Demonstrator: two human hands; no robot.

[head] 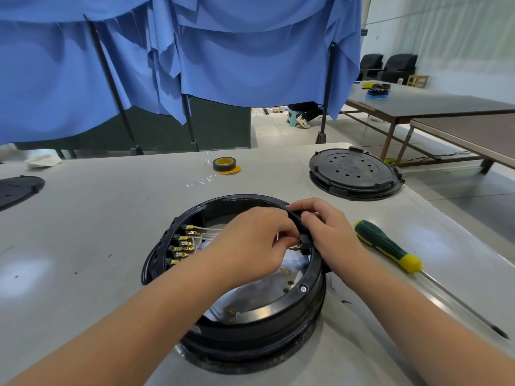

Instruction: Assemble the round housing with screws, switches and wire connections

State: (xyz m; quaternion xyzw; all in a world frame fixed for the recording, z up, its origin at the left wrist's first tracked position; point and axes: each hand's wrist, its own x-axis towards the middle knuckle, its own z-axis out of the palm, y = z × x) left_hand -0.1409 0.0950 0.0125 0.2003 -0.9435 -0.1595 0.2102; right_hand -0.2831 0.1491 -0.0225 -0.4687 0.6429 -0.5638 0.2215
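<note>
Frame centre: left hand [252, 240] pinches brass terminal [294, 247]; right hand [324, 232] grips housing [306, 296] rim at switch [304, 242]. Push straight, brace rim.

A grey table [97, 218] carries the round black housing [250, 330], a green-and-yellow screwdriver [387, 246] at its right, a perforated black cover [354, 169], a tape roll [224, 164] and another black disc [16, 189] at far left.

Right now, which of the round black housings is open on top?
The near housing under both hands: wires and gold terminals show inside. The far-right one has a perforated lid on.
</note>
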